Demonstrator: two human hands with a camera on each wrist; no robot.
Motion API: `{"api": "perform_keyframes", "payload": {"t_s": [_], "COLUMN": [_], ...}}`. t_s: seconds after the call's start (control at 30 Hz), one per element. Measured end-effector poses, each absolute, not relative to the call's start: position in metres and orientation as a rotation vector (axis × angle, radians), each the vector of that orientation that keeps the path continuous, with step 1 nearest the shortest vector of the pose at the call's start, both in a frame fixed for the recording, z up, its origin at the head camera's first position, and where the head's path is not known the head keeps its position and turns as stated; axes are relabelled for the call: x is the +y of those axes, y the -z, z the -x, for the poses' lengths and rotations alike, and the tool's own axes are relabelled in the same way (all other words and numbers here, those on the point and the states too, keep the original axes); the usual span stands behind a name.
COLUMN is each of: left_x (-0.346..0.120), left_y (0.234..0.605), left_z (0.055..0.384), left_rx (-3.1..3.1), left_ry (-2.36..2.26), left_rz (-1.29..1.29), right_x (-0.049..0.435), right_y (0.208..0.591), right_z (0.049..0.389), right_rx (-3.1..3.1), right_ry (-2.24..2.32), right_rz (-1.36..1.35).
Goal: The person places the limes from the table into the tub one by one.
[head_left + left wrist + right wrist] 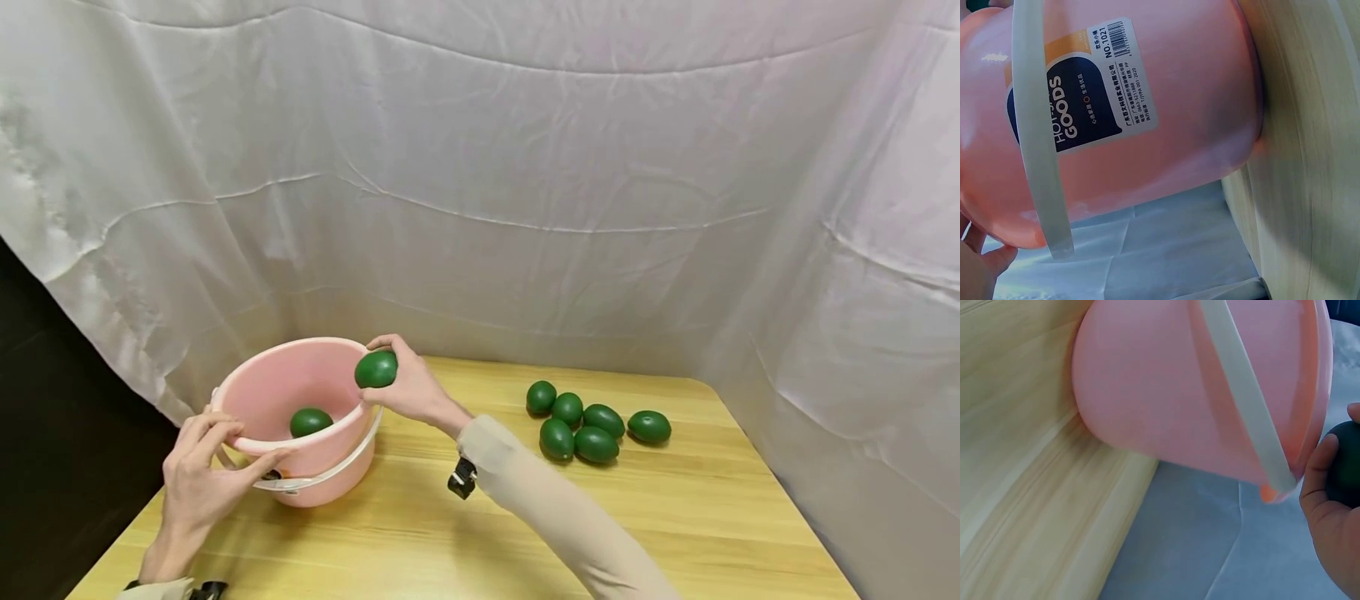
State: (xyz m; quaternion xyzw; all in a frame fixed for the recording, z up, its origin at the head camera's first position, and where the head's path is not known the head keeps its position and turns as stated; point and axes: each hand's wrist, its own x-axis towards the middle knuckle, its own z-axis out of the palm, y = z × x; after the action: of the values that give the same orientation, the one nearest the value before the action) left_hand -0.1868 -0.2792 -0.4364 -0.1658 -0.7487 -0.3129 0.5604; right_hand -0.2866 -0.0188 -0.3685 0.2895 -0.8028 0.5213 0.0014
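Covering part of one green fruit (377, 369): the right fingers (1319, 467)

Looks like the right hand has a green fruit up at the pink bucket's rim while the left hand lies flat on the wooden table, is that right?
Not quite: the left hand isn't on the wooden table; the head view shows it gripping the pink bucket by its rim. The right hand does hold a green fruit at that rim.

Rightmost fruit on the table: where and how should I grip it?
Probably across its middle, from above: the fruit lies on its side, longer left to right, so its narrower width suits a pinch; the cluster sits to its left.
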Motion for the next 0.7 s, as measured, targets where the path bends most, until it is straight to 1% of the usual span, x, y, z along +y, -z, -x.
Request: {"api": "perform_keyframes", "payload": {"t_s": [0.17,0.47,0.7], "left_x": [-0.278,-0.2768,-0.2759], "left_y": [0.4353,0.4338,0.4333], "left_z": [0.1869,0.1857,0.1854], "left_rx": [-1.753,-1.755,-1.757], "left_ry": [0.742,0.755,0.756], "left_rz": [0.391,0.38,0.387], "right_x": [-0.0277,-0.0309,-0.0304], "right_y": [0.3651,0.3622,0.3615], "right_z": [0.2835,0.287,0.2854], "right_rx": [-2.554,-2.59,-2.587], "right_ry": [-1.61,-1.414,-1.425], "right_rz": [-0.902,-0.951,-0.959]}}
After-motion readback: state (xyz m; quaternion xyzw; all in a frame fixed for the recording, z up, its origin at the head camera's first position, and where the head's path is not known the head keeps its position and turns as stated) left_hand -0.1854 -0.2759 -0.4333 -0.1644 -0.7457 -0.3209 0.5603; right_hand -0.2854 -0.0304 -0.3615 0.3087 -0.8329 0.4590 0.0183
